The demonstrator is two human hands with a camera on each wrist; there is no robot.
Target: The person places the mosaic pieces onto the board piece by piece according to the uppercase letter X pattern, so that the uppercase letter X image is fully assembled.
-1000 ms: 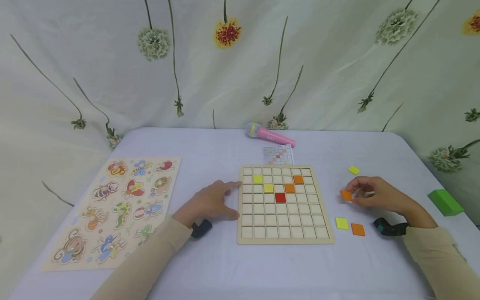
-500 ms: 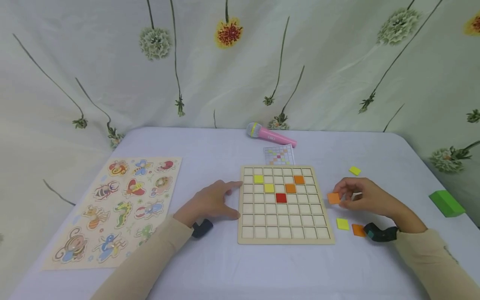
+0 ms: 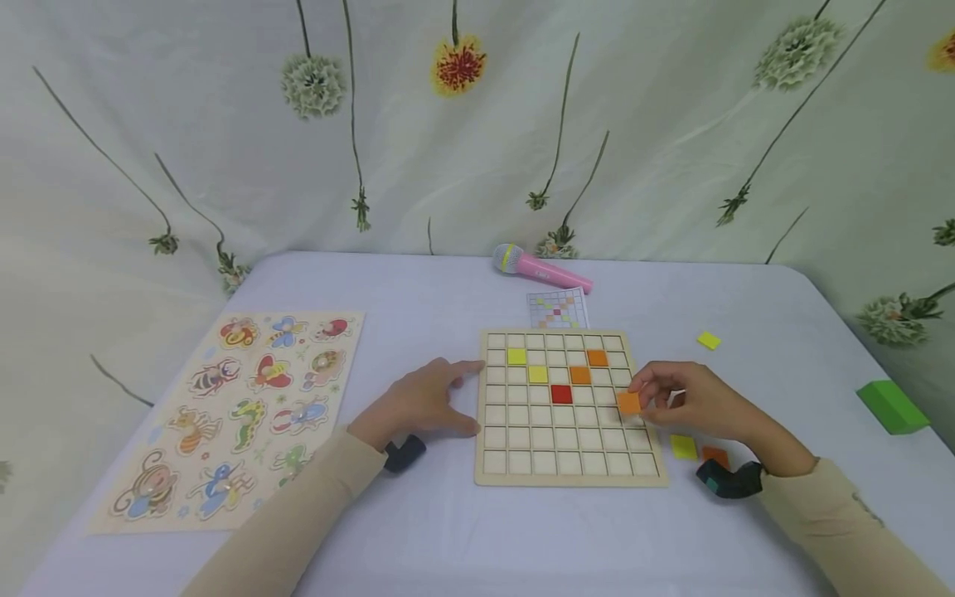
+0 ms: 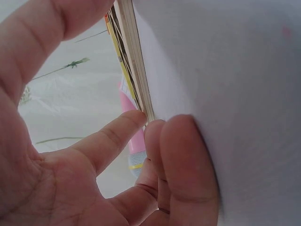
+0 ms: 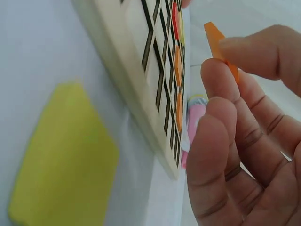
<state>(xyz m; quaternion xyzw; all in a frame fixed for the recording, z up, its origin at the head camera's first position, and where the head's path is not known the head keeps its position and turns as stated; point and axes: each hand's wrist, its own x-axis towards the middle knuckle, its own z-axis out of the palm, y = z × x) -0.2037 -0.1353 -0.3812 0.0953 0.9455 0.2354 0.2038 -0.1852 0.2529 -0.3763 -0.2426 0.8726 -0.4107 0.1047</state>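
A pale wooden grid board (image 3: 570, 480) lies on the table, with two yellow tiles, two orange tiles and one red tile (image 3: 561, 394) set in its squares. My right hand (image 3: 697, 402) pinches an orange tile (image 3: 629, 404) between thumb and fingers, over the board's right edge. In the right wrist view the pinched orange tile (image 5: 217, 42) is seen nearly edge-on, above the board's level. My left hand (image 3: 421, 404) touches the board's left edge with thumb and index finger spread; the left wrist view shows the index fingertip (image 4: 136, 117) against that edge.
Right of the board lie a yellow tile (image 3: 684, 447), a partly covered orange tile (image 3: 716, 457) and a farther yellow tile (image 3: 709, 340). A green block (image 3: 892, 406) sits far right. Behind the board are a pattern card (image 3: 558, 308) and a pink toy microphone (image 3: 543, 269). An insect puzzle board (image 3: 254, 414) lies left.
My right hand has carried the orange tile leftward from beside the board to over its right edge. My left hand stays at the left edge.
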